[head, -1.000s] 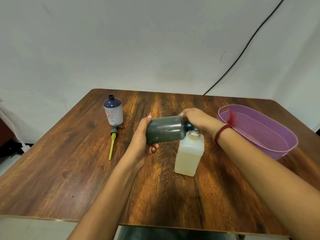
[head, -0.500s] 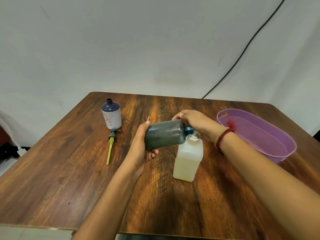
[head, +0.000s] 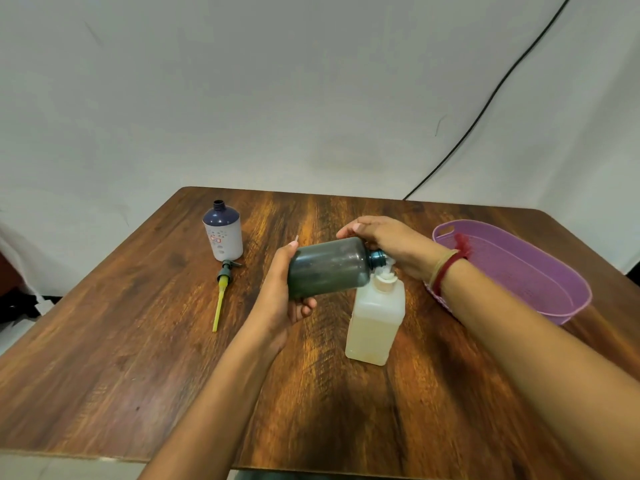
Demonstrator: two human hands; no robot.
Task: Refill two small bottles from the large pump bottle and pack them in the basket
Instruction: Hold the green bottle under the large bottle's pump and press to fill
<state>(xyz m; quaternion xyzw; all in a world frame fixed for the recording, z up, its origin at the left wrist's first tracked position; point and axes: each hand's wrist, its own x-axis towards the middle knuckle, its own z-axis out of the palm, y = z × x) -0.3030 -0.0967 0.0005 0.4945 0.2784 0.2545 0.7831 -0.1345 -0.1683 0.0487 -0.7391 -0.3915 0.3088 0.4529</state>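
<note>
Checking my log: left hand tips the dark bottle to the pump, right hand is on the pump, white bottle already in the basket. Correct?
No. The head view shows the white bottle standing on the table, outside the basket. The left hand does hold the dark bottle.

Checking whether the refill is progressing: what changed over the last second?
Nothing clear. The left hand still holds the dark bottle tilted, neck at the spout of the pump bottle, and the right hand stays on its pump head. The white bottle, loose pump and basket stayed put.
</note>
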